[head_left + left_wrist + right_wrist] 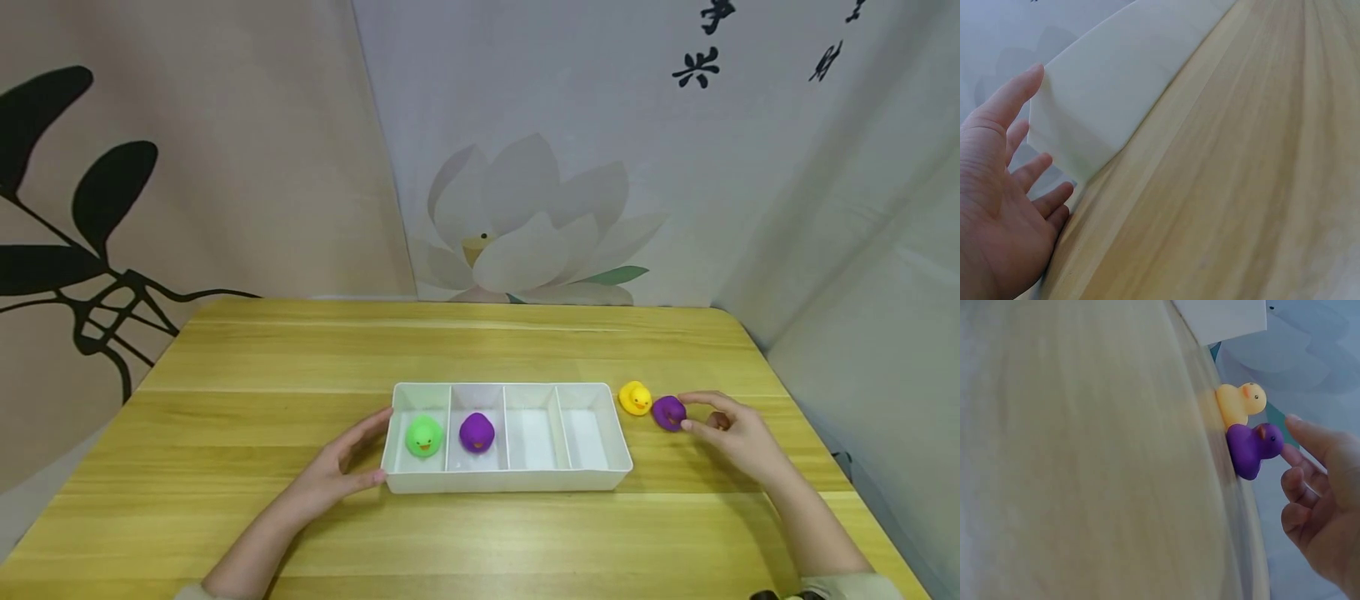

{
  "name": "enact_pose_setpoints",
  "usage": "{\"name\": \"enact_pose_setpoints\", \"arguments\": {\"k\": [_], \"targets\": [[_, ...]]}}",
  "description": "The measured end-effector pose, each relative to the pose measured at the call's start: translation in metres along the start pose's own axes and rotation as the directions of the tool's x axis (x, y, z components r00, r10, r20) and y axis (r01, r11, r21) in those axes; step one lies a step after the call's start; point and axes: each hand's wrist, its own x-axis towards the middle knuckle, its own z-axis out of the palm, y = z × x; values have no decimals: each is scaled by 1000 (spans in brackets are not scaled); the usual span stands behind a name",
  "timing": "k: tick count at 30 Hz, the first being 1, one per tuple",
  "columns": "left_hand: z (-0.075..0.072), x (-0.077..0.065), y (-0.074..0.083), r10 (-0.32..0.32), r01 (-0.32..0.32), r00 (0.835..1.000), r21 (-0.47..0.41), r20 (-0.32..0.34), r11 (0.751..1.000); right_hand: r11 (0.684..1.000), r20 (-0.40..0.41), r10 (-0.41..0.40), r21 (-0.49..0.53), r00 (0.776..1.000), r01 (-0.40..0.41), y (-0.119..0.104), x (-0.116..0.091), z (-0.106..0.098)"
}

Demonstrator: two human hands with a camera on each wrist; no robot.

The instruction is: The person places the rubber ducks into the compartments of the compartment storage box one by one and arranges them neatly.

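A long white tray (pixel 501 482) with a row of compartments sits on the table. A green rubber duck (pixel 424 436) occupies its leftmost compartment, and a purple rubber duck (pixel 477 432) is in the one beside it. My left hand (pixel 330 475) rests against the tray's left end, thumb at the front corner and fingers spread toward the back. Right of the tray, another purple rubber duck (pixel 1249 449) stands on the table against a yellow rubber duck (pixel 636 398). My right hand (pixel 738 437) reaches this purple duck from the right, thumb and index fingertips parted right at its edge.
The wooden table (pixel 285 358) extends around the tray on all sides. A curtain printed with a lotus (pixel 540 225) hangs behind its far edge, and pale fabric (pixel 862 275) runs along the right side.
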Motion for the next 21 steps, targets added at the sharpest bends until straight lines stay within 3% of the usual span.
{"name": "enact_pose_setpoints", "arguments": {"k": [6,21], "targets": [[0,0,0,19,-19,1000,6,2,1000,1000,32,20,5,999,-21,5,5,1],[0,0,-2,-9,9,1000,10,-3,1000,996,58,81,25,995,-83,7,11,3]]}}
